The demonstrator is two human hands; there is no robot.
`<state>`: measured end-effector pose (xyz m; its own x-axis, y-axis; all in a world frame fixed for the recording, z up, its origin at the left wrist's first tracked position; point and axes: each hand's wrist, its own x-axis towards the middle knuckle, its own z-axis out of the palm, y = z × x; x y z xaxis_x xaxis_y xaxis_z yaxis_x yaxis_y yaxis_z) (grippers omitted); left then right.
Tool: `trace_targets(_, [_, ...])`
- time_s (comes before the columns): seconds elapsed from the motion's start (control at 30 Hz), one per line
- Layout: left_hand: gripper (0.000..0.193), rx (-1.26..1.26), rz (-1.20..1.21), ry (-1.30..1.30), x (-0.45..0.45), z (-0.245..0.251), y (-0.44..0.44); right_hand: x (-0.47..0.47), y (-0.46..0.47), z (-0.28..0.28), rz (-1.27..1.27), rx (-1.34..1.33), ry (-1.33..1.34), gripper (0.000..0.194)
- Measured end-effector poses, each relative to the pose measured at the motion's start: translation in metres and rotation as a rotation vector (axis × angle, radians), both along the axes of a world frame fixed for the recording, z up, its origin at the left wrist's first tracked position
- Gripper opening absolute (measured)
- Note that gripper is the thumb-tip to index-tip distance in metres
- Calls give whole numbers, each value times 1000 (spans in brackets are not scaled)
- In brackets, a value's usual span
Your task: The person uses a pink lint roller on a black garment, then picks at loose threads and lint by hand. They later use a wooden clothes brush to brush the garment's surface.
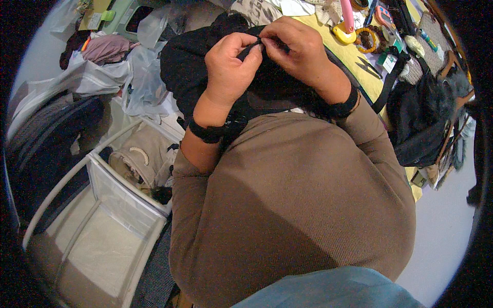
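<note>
A black garment or cloth (185, 63) lies bunched in front of my body and spreads under both hands. My left hand (235, 63) pinches a small fold of black fabric between thumb and forefinger. Right beside it, my right hand (294, 46) pinches the same spot with its fingertips, so the two hands nearly touch. Whether a needle or thread sits between the fingertips is too small to tell. Dark bands circle both wrists.
At left stands a clear-walled storage box (127, 208), with a beige fabric bag (138, 154) behind it. Plastic bags (144, 77) lie farther back. On the yellow surface (346, 54) at right are black scissors (368, 68), a yellow bracelet (366, 40) and a black bag (420, 111).
</note>
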<state>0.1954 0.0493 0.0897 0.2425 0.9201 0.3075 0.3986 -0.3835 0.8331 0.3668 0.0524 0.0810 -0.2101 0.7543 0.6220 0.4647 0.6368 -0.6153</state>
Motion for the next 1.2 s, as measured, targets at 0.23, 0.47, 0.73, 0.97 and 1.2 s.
trace_targets(0.23, [11, -50, -32, 1, -3, -4, 2, 5, 3, -7, -26, 16, -128, 15])
trace_targets(0.47, [12, -739, -36, -722, -14, -12, 12, 78, -25, -7, -255, -437, 18, 13])
trace_targets(0.73, [14, -852, -15, -1000, -21, -16, 21, 141, -127, -27, 12, -640, -797, 9])
trace_targets(0.97, [23, -839, -53, -897, -18, -8, 23, 70, -68, -9, -13, -630, 88, 27])
trace_targets(1.2, [34, -789, -113, -822, -36, 1, 15, -9, 11, -14, 370, -1074, 446, 39])
